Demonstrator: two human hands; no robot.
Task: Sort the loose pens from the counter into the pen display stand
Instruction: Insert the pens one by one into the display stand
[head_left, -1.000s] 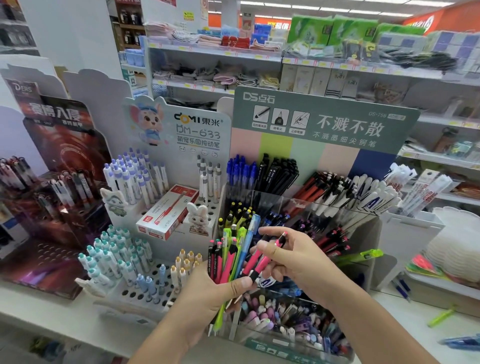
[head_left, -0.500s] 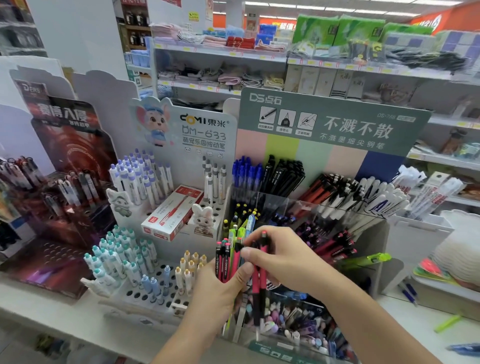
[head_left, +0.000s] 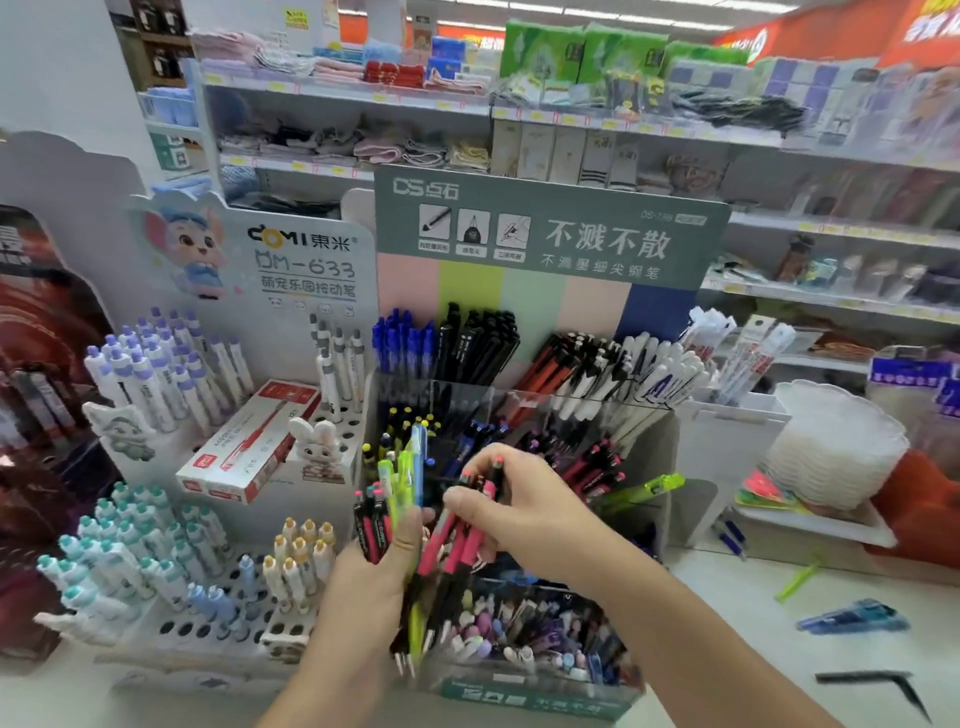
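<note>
Up close, the left hand (head_left: 374, 577) is wrapped round a mixed bundle of pink, black and green plastic pens (head_left: 400, 525), tips down, while the right hand (head_left: 519, 504) pinches two pink-and-black click pens (head_left: 467, 525) right against that bundle, just over the clear acrylic tiered pen display stand (head_left: 524, 670). Risk here: the bundle looks crowded, so tugging one pen could drag its neighbours loose and scatter them. Further right, a lime-green pen (head_left: 797, 578) and a blue pen (head_left: 852, 618) lie unsorted on the white table (head_left: 753, 644)

Both hands meet in front, left hand (head_left: 371, 574) and right hand (head_left: 524, 512) fingers curled, gripping.
</note>
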